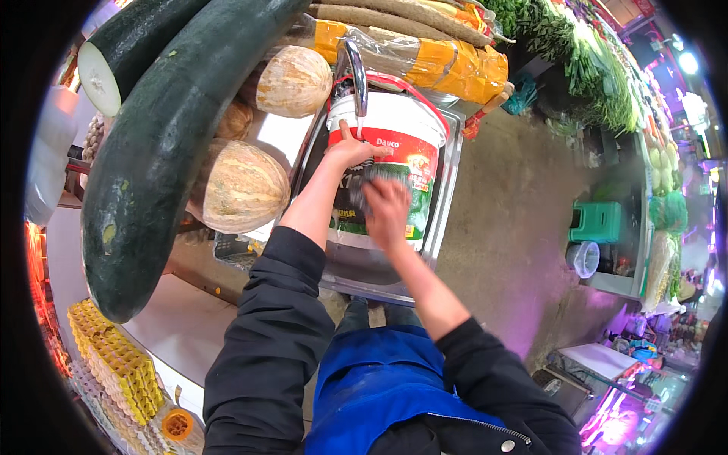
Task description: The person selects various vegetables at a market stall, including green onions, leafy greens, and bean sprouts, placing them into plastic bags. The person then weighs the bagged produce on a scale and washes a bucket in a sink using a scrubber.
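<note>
A large plastic bucket (424,199) with a red, white and green printed side lies tilted in a stainless steel sink (450,187), under a curved chrome faucet (359,79). Water runs from the spout close to my left hand (354,151), which rests on the bucket's upper side with thumb and fingers spread. Lower down, my right hand (388,207) is blurred and holds a grey scouring pad (358,190) against the bucket's side. A red handle (418,91) loops over the bucket's white rim.
Left of the sink are pumpkins (247,185) and a huge winter melon (165,153). Wrapped long roots (449,62) lie behind the faucet. Stacked egg trays (122,364) stand lower left. Across the floor at right are a green plastic stool (597,222), a clear tub (584,259) and leafy vegetables (597,85).
</note>
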Demonstrator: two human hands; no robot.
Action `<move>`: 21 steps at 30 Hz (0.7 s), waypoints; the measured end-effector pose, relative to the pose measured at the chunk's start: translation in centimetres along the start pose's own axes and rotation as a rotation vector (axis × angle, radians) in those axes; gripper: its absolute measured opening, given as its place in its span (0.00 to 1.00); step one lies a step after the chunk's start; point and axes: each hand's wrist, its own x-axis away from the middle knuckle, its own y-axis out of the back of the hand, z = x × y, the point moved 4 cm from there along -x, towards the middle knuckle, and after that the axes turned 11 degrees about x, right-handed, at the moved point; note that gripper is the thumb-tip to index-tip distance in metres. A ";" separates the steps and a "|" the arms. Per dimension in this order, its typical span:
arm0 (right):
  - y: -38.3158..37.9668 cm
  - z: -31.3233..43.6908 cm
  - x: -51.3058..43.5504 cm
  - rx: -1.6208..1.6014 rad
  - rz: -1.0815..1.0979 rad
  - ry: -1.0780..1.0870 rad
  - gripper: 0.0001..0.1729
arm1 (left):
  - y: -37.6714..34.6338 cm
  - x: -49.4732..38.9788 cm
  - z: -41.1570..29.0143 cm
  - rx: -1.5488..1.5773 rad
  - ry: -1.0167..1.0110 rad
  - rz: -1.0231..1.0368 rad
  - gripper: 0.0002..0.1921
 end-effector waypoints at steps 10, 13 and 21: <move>2.5 -2.9 3.7 -0.040 -0.141 -0.291 0.24 | 0.4 2.0 -0.7 0.246 0.200 -0.101 0.82; 1.1 -0.1 5.8 -0.027 -0.060 -0.099 0.26 | 0.4 2.2 -0.3 0.419 0.044 -0.007 0.76; -1.5 -5.2 14.6 -0.061 -0.178 -0.621 0.23 | 0.2 2.2 0.5 0.319 0.238 -0.093 0.77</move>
